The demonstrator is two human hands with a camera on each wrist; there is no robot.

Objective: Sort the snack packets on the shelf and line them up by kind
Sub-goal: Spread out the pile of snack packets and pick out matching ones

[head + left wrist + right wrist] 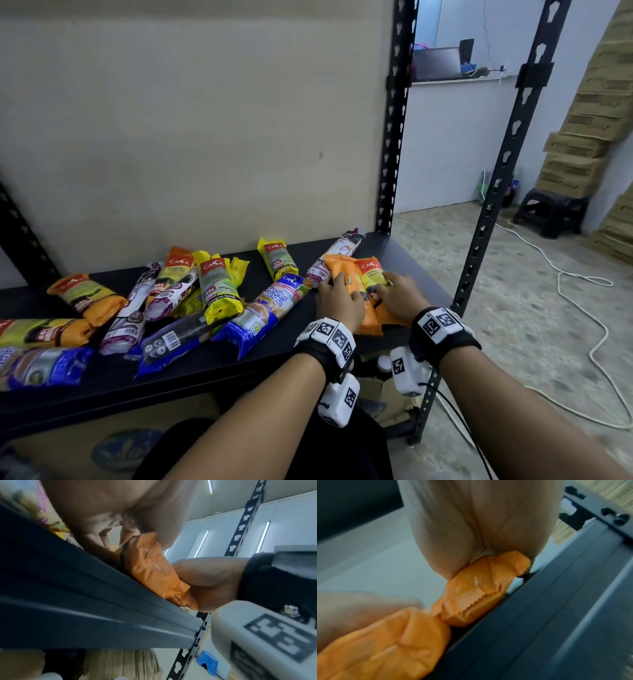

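Note:
Two orange packets lie side by side at the right end of the black shelf (pixel 287 349). My left hand (pixel 337 294) grips the left orange packet (pixel 337 265), fingers curled over it. My right hand (pixel 402 296) lies over and grips the right orange packet (pixel 371 270), which has a red label. In the left wrist view, fingers (pixel 123 534) curl round an orange packet (pixel 150 568) at the shelf edge. The right wrist view has the palm (pixel 479 520) pressing on an orange packet (pixel 481 588), with the other orange packet (pixel 385 649) beside it.
Mixed packets litter the shelf to the left: yellow (pixel 219 284), blue (pixel 260 311), white-purple (pixel 337 255) and more orange (pixel 85 298). Black slotted uprights (pixel 507 171) stand at the right end. A white cable (pixel 565 274), a stool (pixel 551 212) and stacked boxes (pixel 582 154) are on the floor.

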